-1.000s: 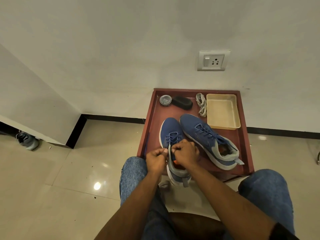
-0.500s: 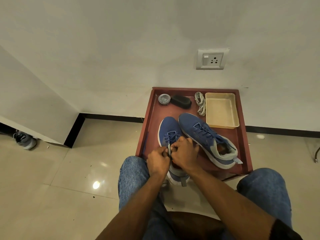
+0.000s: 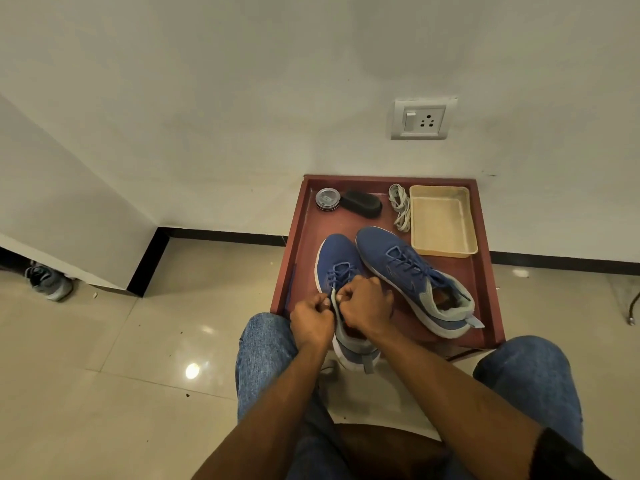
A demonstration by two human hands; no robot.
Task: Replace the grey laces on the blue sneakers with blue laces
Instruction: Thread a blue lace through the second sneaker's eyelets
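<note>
Two blue sneakers stand on a reddish-brown tray (image 3: 483, 271). The left sneaker (image 3: 334, 258) carries blue laces (image 3: 337, 273) over its front eyelets. My left hand (image 3: 311, 318) and my right hand (image 3: 365, 304) are both curled over its tongue, close together, pinching at the upper eyelets; the lace ends there are hidden by my fingers. The right sneaker (image 3: 412, 275) lies beside it, fully laced in blue. A bundle of grey laces (image 3: 400, 206) rests at the back of the tray.
A cream plastic basket (image 3: 441, 220), a round tin (image 3: 327, 199) and a black brush (image 3: 362, 202) sit along the tray's back. My knees in jeans flank the tray's near edge. A grey shoe (image 3: 48, 280) lies on the tiled floor far left.
My hands have drawn closer together over the left sneaker's tongue and shifted slightly up the shoe. The sneakers themselves stay put.
</note>
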